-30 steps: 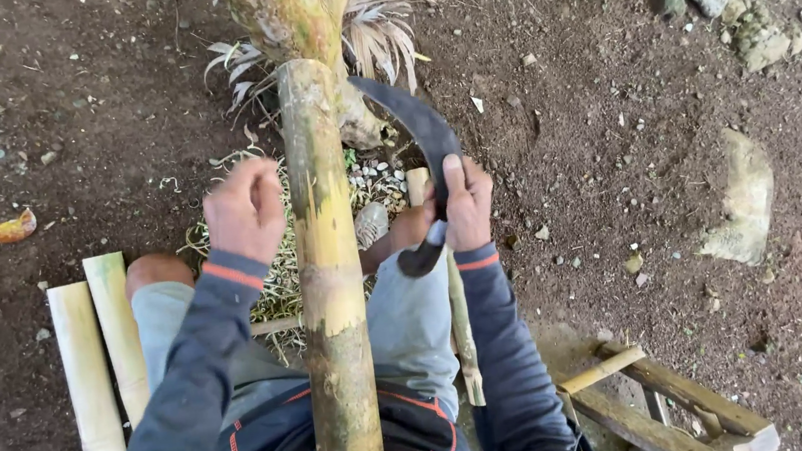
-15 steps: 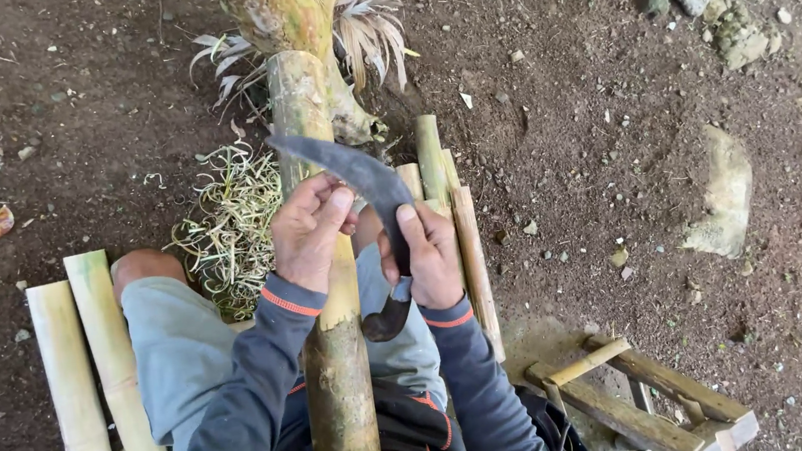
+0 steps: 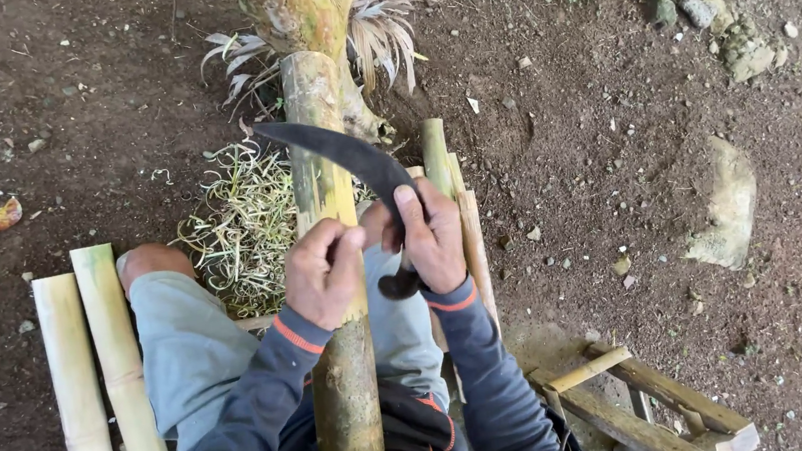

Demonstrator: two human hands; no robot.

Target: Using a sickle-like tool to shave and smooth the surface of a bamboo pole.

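Head view: left hand [image 3: 323,275] clasping bamboo pole [image 3: 344,373], right hand [image 3: 431,237] gripping curved sickle [image 3: 342,152].

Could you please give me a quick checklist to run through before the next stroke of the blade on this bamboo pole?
1. Right hand wrapped firmly around the handle of the dark curved sickle blade: ok.
2. Left hand gripping the green-yellow bamboo pole to steady it: ok.
3. Left fingers clear of the cutting edge: not ok, they sit close beside the blade.
4. Pole braced between the knees: ok.
5. Blade edge seated on the pole: cannot tell.
6. Two pale cut bamboo lengths lying clear of the work: ok.
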